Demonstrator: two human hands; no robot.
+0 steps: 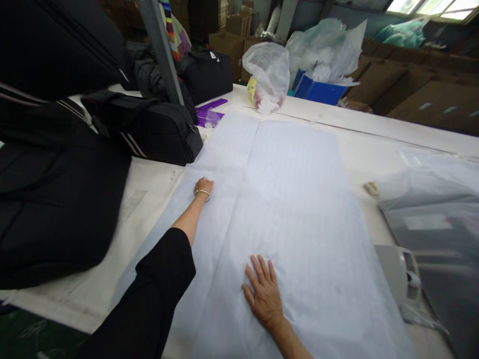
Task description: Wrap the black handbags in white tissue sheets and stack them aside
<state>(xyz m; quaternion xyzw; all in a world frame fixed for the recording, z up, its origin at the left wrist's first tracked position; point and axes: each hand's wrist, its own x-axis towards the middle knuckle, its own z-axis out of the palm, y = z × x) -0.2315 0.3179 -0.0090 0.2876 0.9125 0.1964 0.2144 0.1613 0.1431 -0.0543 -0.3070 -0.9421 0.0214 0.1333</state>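
A large sheet of thin white paper (292, 199) lies spread over the white table (374, 134). My right hand (264, 291) rests flat on the sheet near its front, fingers stretched out and slightly apart. My left hand (203, 186), with a thin bracelet at the wrist and a black sleeve on the arm, reaches forward to the sheet's left part. Its fingers are curled down on the paper and mostly hidden, so whether it grips the paper does not show.
Black bags (56, 199) crowd the table's left side, one smaller bag (157, 129) further back beside a grey pole (159, 47). A clear plastic bag (267, 75) stands at the far edge. Plastic-wrapped items (434, 214) and a tape dispenser (402, 279) lie right. Cardboard boxes stand behind.
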